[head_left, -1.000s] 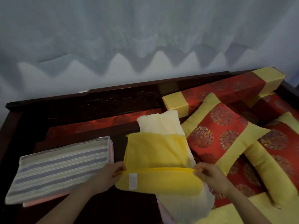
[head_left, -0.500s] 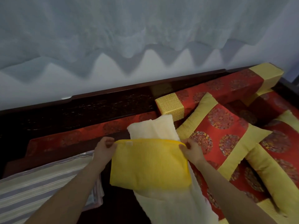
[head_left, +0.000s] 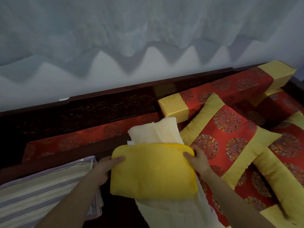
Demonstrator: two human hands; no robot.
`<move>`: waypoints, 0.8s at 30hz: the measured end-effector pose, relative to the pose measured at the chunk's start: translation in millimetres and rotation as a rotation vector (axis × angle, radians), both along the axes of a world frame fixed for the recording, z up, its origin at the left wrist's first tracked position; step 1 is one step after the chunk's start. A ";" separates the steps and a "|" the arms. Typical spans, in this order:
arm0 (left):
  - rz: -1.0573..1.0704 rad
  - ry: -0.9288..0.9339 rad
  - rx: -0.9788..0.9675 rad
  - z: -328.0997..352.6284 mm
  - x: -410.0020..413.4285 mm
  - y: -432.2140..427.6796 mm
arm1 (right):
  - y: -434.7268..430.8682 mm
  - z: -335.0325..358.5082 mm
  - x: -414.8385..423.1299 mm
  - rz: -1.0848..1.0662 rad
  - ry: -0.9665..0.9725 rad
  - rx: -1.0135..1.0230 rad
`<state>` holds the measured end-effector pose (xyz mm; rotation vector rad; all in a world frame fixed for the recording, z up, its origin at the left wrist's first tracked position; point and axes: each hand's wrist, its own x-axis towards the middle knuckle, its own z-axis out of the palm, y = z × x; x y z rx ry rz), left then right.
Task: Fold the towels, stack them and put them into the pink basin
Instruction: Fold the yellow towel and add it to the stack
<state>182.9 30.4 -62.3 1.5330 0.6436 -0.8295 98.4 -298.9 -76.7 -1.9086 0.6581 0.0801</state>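
A folded yellow towel [head_left: 154, 171] lies on a long cream towel [head_left: 156, 131] that sticks out past its far and near edges. My left hand [head_left: 105, 168] grips the yellow towel's left side, thumb on top. At the upper right side my right hand [head_left: 198, 160] grips it the same way. A folded striped grey and beige towel [head_left: 41, 190] lies to the left, on top of a pinkish one whose edge shows. The pink basin is not in view.
Red and gold cushions [head_left: 230, 142] and a long bolster [head_left: 222, 89] crowd the right side. A dark carved wooden backrest [head_left: 98, 111] runs along the far edge below a pale curtain. Dark wood shows between the towels.
The yellow towel's near half was folded over to its far edge. My hands then slid from the far corners down to its left and right sides.
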 end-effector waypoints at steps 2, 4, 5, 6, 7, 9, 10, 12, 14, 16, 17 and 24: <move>0.060 -0.057 0.006 -0.7 -1.4 -2.1 | 2.2 -3.0 -4.7 -0.020 -0.015 -0.023; 0.107 -0.103 -0.015 -2.1 -4.5 -2.7 | 6.3 -3.8 -8.6 -0.045 -0.018 -0.028; 0.111 -0.111 -0.041 -2.6 -5.8 -1.9 | 7.9 -3.0 -8.8 -0.072 0.002 0.014; 0.102 -0.107 -0.066 -3.6 -6.7 -0.9 | 8.8 -0.2 -8.1 -0.092 0.049 0.076; 0.090 -0.098 -0.082 -2.7 -7.5 -0.4 | 8.7 3.3 -7.4 -0.095 0.119 0.137; 0.064 -0.071 -0.084 0.4 -8.6 -0.2 | 7.1 10.4 -7.3 -0.065 0.251 0.221; 0.056 -0.052 -0.087 1.9 -8.7 0.3 | 6.4 14.7 -8.1 -0.055 0.287 0.236; 0.053 -0.003 -0.118 10.1 -9.2 2.4 | 7.1 23.9 -9.0 -0.057 0.297 0.236; 0.047 0.006 -0.156 20.9 -9.2 5.1 | 11.1 34.5 -9.3 -0.054 0.262 0.218; 0.010 -0.042 -0.202 39.3 -15.1 10.2 | 21.7 49.7 -10.5 -0.029 0.184 0.206; -0.016 -0.080 -0.218 47.5 -18.6 12.9 | 26.8 57.5 -11.2 -0.007 0.134 0.195; -0.150 -0.529 0.192 116.2 -57.0 86.7 | 99.7 131.5 -2.8 0.192 -0.113 0.202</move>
